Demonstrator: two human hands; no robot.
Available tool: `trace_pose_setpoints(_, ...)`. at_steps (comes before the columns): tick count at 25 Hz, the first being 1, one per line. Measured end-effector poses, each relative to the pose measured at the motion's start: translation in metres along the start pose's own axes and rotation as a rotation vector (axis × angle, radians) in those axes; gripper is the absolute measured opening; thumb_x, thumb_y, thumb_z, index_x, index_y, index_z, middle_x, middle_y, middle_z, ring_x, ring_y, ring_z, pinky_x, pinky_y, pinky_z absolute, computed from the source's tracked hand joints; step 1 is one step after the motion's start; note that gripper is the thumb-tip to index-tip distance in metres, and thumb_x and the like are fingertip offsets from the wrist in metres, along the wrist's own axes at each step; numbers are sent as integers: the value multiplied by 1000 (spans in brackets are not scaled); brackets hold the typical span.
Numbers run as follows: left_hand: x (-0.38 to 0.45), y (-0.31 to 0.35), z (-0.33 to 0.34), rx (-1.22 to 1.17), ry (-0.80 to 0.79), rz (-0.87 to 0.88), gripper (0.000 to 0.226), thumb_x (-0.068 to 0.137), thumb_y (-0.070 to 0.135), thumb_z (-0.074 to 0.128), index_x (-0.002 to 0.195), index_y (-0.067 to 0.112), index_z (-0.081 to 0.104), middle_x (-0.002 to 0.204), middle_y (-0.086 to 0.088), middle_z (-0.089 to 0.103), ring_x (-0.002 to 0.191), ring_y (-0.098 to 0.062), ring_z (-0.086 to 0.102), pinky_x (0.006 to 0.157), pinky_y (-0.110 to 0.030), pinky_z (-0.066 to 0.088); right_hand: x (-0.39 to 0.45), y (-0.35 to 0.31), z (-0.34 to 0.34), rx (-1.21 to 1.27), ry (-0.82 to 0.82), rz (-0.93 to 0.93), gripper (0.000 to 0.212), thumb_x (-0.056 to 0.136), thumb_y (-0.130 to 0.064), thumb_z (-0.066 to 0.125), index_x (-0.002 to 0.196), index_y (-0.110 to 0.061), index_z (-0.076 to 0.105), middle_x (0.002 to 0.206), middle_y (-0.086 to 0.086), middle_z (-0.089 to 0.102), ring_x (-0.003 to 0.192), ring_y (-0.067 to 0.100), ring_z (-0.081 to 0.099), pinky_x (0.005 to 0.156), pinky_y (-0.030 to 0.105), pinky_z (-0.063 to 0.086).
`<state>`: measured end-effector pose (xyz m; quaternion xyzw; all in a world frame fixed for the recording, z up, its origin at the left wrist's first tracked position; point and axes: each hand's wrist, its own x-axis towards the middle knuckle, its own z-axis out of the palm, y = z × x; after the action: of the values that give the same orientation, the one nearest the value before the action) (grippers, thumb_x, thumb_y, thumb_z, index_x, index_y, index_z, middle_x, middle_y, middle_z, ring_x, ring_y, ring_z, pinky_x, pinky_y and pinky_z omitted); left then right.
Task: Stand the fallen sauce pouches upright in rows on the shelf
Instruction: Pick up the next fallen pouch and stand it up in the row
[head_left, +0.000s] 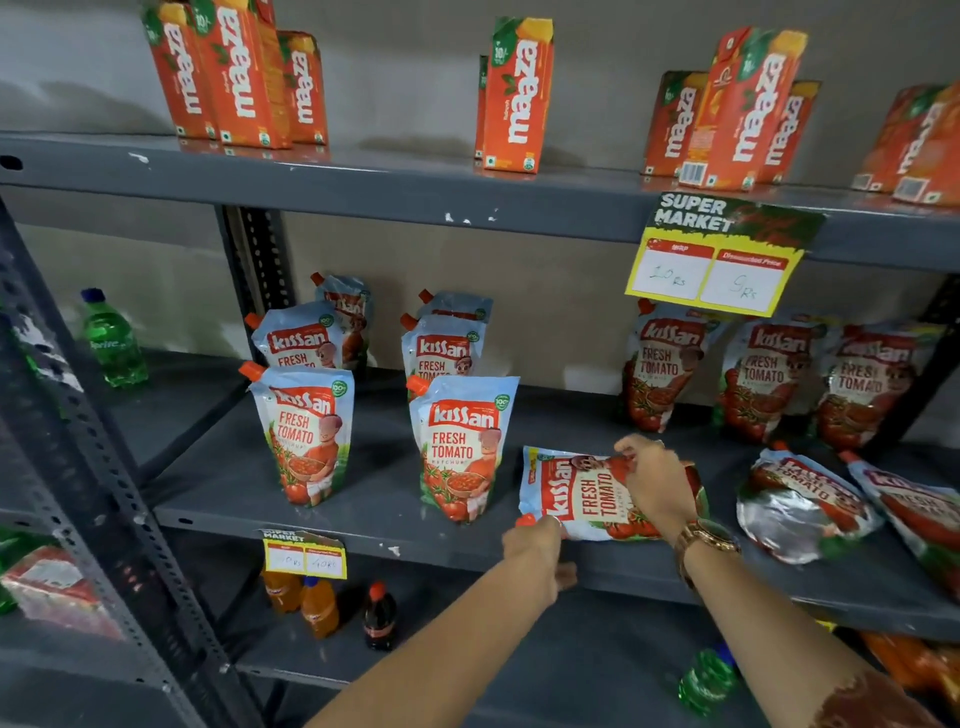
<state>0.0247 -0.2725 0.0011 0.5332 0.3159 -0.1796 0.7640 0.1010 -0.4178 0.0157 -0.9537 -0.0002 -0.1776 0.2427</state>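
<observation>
A ketchup pouch (582, 496) lies on its side on the grey middle shelf (374, 499), its orange cap pointing at the front edge. My right hand (657, 480) grips its upper side from above. My left hand (537, 545) holds its cap end at the shelf's edge. Left of it, two rows of pouches stand upright, led by the front pouch (304, 434) and the second front pouch (462, 447). Two more pouches (802, 501) (914, 499) lie flat to the right. Three pouches (662, 369) (763, 374) (862, 382) lean at the back right.
Orange juice cartons (517, 96) stand on the top shelf. A price tag (719, 257) hangs from that shelf's edge. A green bottle (111, 340) stands at far left beyond the steel upright (67, 415). Drink bottles (319, 605) stand on the lower shelf.
</observation>
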Motion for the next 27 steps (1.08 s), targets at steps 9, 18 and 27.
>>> trace_pose_setpoints(9, -1, -3, 62, -94, -81, 1, 39, 86, 4, 47, 125, 3, 44, 124, -19, 54, 110, -31, 54, 86, -38, 46, 14, 33, -28, -575, -274, -333, 31, 85, -11, 43, 112, -8, 57, 115, 14, 64, 108, 30, 58, 90, 37, 46)
trace_pose_setpoints(18, 24, -13, 76, 136, 275, 238, 48, 71, 12, 72, 114, 0, 54, 115, -18, 63, 103, -32, 60, 90, -41, 52, 6, 58, -47, 302, -596, 310, 29, 79, -35, 63, 75, -8, 55, 80, 6, 61, 76, 23, 61, 70, 31, 48)
trace_pose_setpoints(27, 7, -26, 78, 114, 294, 273, 25, 70, -15, 58, 77, 8, 64, 90, -14, 68, 92, -29, 59, 86, -39, 50, -25, 77, -42, 841, -691, 507, 12, 72, 7, 55, 78, -1, 63, 82, 19, 68, 75, 29, 64, 66, 35, 52)
